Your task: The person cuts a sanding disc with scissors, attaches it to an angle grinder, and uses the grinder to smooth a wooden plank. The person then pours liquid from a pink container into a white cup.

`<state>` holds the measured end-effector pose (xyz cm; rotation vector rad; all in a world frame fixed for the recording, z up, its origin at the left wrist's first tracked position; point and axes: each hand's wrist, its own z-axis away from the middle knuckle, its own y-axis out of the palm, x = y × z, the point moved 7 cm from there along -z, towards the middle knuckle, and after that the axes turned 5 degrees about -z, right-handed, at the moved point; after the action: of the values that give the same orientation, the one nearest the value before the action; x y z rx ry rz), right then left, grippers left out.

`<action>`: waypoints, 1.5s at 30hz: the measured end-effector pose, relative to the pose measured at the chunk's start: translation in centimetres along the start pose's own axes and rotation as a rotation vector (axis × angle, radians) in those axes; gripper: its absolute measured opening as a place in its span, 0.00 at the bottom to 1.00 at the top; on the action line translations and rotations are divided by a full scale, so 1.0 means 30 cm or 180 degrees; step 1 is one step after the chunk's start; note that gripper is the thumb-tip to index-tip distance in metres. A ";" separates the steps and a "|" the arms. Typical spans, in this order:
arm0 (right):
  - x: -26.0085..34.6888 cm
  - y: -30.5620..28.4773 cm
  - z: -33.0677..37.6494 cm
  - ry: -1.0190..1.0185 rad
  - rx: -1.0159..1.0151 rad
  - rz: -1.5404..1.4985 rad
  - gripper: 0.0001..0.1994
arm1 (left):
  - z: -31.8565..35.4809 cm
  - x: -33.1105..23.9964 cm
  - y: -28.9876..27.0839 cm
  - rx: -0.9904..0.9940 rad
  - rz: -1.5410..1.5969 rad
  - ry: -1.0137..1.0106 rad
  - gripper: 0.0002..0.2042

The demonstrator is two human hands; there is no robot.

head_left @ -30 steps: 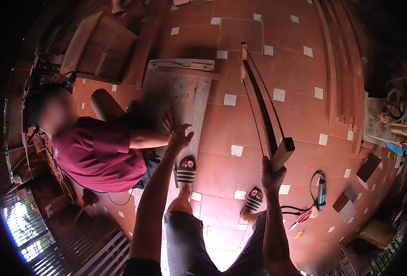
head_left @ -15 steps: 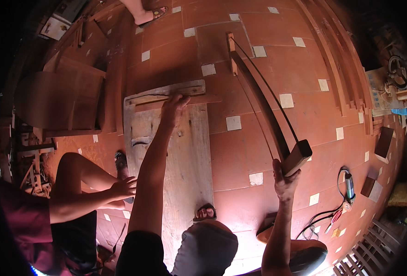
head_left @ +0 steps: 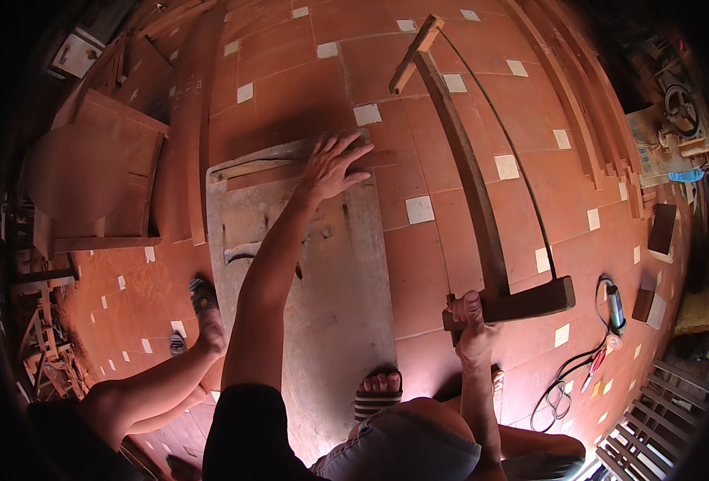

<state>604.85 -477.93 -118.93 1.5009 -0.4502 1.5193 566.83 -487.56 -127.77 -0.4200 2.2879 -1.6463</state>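
Observation:
My right hand (head_left: 476,333) is wrapped round the near end of a long wooden frame saw (head_left: 470,180). The saw slopes away over the floor; its narrow blade and wooden crosspieces show, and it is held clear of the bench. At the far end of a worn, low wooden bench (head_left: 338,297), my left hand (head_left: 334,167) lies with fingers spread over a thin reddish wooden strip (head_left: 262,178). Part of the strip is hidden under that hand. My sandalled foot (head_left: 380,385) rests on the bench's near part.
Another person's bent leg (head_left: 154,393) is at the lower left. A wooden cabinet piece (head_left: 130,176) and long planks (head_left: 186,136) lie on the left, more planks (head_left: 571,104) on the right. A corded power tool (head_left: 615,309) lies right on the tiled floor (head_left: 418,272).
The saw has swung, its near crosspiece now turned sideways and its far end raised. My left hand has loosened from the strip and spread its fingers. The other person's hand has left view.

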 end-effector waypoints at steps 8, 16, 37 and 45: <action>-0.018 0.062 -0.004 -0.0107 0.0171 -0.0182 0.14 | 0.015 0.060 0.073 0.0427 0.0006 -0.0059 0.22; -0.087 0.166 -0.025 0.0097 0.0124 -0.0393 0.14 | -0.025 0.031 0.108 0.0451 0.0184 -0.0180 0.21; -0.146 0.155 -0.029 0.0210 -0.0043 -0.0209 0.16 | -0.057 0.006 0.131 0.0187 0.0379 -0.0224 0.20; -0.160 0.181 0.009 0.0253 0.0049 -0.0147 0.13 | -0.059 -0.006 0.102 0.0138 0.0274 -0.0154 0.19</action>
<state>599.89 -482.56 -121.48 1.4474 -0.3557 1.5433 566.09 -485.02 -130.12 -0.3425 2.1996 -1.6230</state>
